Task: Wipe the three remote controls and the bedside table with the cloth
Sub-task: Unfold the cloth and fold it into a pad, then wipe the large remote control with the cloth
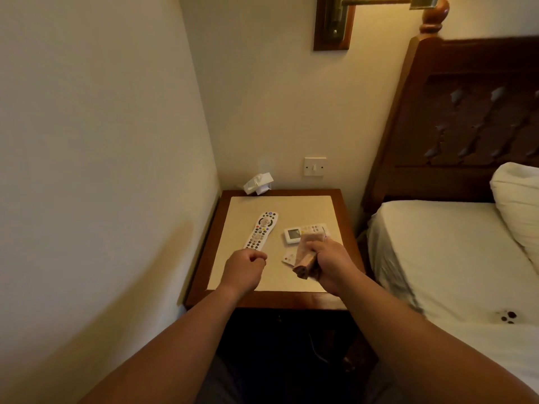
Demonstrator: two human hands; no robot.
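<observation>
While the right hand [332, 265] grips a folded brown cloth [304, 259] near the right edge of the bedside table [291, 208], the left hand [246, 265] hovers by the front edge, fingers curled into a fist around nothing. Its knuckles sit at the near end of a long white TV remote [261, 229] lying left of centre. An air-conditioner remote [300, 233] lies just beyond the cloth, and a small third remote [288, 258] peeks out beneath it. A white box [258, 185] stands at the far left corner.
</observation>
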